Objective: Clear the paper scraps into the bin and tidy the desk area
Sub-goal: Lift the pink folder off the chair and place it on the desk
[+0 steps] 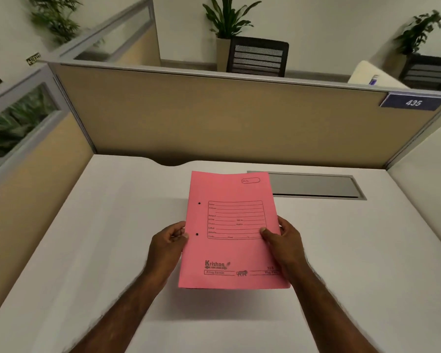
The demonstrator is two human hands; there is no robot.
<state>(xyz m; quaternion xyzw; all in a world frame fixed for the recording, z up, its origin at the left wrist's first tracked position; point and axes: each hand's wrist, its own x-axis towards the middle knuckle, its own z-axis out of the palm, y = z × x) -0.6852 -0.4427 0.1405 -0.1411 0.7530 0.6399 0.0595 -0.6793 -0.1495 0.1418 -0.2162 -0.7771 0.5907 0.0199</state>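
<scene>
A pink file folder (233, 250) with a printed form and two punched holes is held above the white desk (87, 238), its cover facing me. My left hand (167, 244) grips its left edge near the lower hole. On the right edge, my right hand (284, 242) pinches the folder with the thumb on the cover. No paper scraps or bin are in view.
A grey cable-tray lid (313, 186) is set into the desk behind the folder. Beige partition panels (214, 115) enclose the desk at the back and left, with a blue "435" plate (413, 102). Beyond them stand black chairs (257, 57) and potted plants (227, 19).
</scene>
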